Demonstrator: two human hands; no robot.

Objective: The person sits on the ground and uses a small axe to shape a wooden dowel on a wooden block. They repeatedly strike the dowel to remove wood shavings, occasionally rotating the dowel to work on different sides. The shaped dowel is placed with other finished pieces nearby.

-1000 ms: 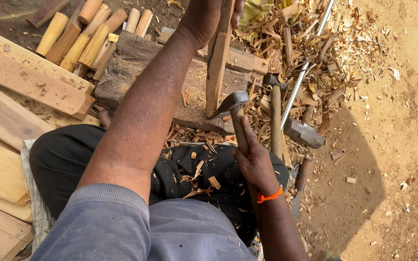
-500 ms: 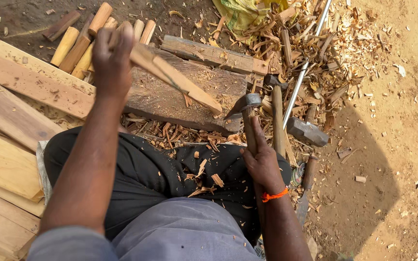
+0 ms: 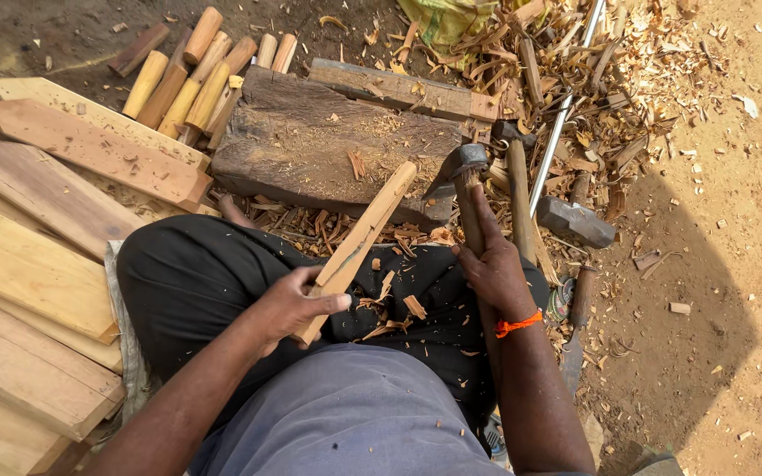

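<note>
My left hand [image 3: 288, 307] grips the near end of a long pale wooden stick [image 3: 362, 238], which slants up to the right over my lap towards the dark chopping block [image 3: 328, 145]. My right hand [image 3: 491, 264] is closed round the wooden handle of an adze [image 3: 460, 176], its metal head resting at the block's right edge. I sit cross-legged in dark trousers [image 3: 196, 273] strewn with wood chips. An orange band circles my right wrist.
Pale planks [image 3: 37, 264] are stacked at my left. Several rounded wooden billets [image 3: 196, 75] lie beyond the block. A hammer [image 3: 515, 189], a sledge head [image 3: 575, 220] and a metal rod [image 3: 562, 115] lie among shavings on sandy ground at right.
My left hand has brought the stick down from high over the block to my lap, now holding it by its near end. My right hand stays on the adze handle.
</note>
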